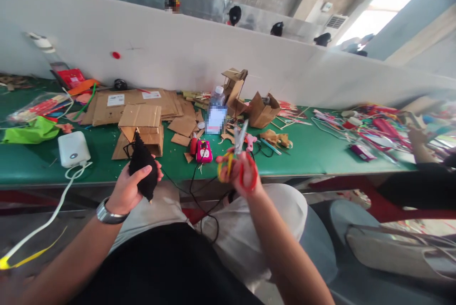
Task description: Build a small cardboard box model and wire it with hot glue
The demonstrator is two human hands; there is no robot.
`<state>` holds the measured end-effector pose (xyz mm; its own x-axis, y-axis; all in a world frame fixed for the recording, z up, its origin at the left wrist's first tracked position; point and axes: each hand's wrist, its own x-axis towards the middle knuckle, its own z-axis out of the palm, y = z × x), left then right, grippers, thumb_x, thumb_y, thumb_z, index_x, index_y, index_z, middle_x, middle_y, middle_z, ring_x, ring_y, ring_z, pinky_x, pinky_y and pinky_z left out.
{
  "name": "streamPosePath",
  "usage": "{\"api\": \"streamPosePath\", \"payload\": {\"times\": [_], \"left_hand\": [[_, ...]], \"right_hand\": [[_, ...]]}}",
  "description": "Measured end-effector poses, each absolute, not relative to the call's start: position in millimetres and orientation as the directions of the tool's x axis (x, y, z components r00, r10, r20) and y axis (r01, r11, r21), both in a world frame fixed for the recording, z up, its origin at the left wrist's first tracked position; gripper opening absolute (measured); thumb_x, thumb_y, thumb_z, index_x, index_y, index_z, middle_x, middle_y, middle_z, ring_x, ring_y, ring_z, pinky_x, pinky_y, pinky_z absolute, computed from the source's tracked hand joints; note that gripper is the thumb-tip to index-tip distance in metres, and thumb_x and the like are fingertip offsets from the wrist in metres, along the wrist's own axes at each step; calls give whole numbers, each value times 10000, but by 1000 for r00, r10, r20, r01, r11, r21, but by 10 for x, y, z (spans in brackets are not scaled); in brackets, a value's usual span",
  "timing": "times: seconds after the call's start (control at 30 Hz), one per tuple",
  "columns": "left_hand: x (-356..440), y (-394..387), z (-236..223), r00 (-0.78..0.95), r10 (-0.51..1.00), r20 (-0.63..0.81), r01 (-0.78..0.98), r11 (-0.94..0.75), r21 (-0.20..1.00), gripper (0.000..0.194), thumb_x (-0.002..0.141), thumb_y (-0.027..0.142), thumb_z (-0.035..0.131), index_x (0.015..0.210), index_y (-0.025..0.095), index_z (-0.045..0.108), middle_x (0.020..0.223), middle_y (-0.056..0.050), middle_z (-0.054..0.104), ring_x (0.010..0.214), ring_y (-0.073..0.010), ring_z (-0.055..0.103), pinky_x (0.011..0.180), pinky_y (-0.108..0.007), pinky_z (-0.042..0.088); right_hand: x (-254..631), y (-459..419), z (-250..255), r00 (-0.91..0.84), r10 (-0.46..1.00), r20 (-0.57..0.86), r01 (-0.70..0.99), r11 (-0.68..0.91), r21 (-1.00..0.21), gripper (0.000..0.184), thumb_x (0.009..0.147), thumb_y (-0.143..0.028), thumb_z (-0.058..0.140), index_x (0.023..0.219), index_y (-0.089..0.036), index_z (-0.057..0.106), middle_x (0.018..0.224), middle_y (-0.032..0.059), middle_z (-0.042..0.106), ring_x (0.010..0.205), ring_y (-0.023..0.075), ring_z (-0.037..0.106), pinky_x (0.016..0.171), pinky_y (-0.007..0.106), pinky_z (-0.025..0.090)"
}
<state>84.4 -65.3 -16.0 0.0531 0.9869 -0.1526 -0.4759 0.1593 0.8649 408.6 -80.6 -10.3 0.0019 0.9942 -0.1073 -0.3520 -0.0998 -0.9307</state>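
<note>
My left hand [130,184] is closed round a black spindle-shaped bundle [143,167], which looks like yarn wound on a thin stick. A pale stick tip pokes out at its lower end. In my right hand [240,174] are scissors [240,138] with red and yellow handles, blades pointing up and away from me. Right behind the black bundle stands a small cardboard box structure [140,122] on the green table [171,169]. A pink gadget [204,152] with a white face lies between my hands, near the table's front edge.
A white power bank [74,148] with a cable lies at the left. Behind are flat cardboard [135,103], a bottle [216,98], a phone [215,119] and a brown paper bag [262,110]. Another person's hand [417,138] is at the right. Dark cords hang over the table edge.
</note>
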Motion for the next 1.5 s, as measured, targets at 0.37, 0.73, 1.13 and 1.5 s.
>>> {"api": "streamPosePath", "payload": {"times": [0.37, 0.73, 1.13, 1.5], "left_hand": [[871, -479, -128, 62, 996, -62, -431, 82, 899, 494, 648, 360, 934, 1047, 169, 715, 832, -63, 765, 701, -231, 747, 645, -351, 635], [1077, -314, -34, 129, 992, -10, -452, 67, 890, 511, 634, 337, 952, 1047, 161, 708, 852, -55, 769, 717, -215, 744, 660, -332, 623], [1338, -12, -115, 22, 996, 84, -493, -62, 868, 495, 642, 342, 939, 1036, 183, 685, 867, -41, 764, 771, -214, 750, 758, -373, 627], [1335, -64, -255, 14, 1000, 11, -442, -4, 897, 489, 617, 334, 938, 1003, 159, 695, 824, -30, 749, 721, -180, 713, 699, -319, 597]], "right_hand": [[2897, -1597, -575, -640, 707, -302, -421, -651, -632, 639, 894, -760, 649, 1235, -233, 526, 881, 25, 740, 537, 161, 672, 473, 243, 464], [2755, -928, -244, -409, 872, -270, -489, -459, -742, 590, 862, -724, 743, 1164, -254, 551, 888, -6, 724, 533, 127, 625, 465, 237, 396], [2972, -549, -204, -392, 884, -255, -383, -409, -828, 571, 754, -604, 865, 1078, -249, 558, 874, -28, 700, 594, 107, 613, 449, 188, 329], [2975, -646, -444, -470, 840, -272, -438, -489, -754, 575, 789, -633, 851, 1093, -216, 597, 745, -54, 606, 517, 94, 515, 455, 216, 317]]}}
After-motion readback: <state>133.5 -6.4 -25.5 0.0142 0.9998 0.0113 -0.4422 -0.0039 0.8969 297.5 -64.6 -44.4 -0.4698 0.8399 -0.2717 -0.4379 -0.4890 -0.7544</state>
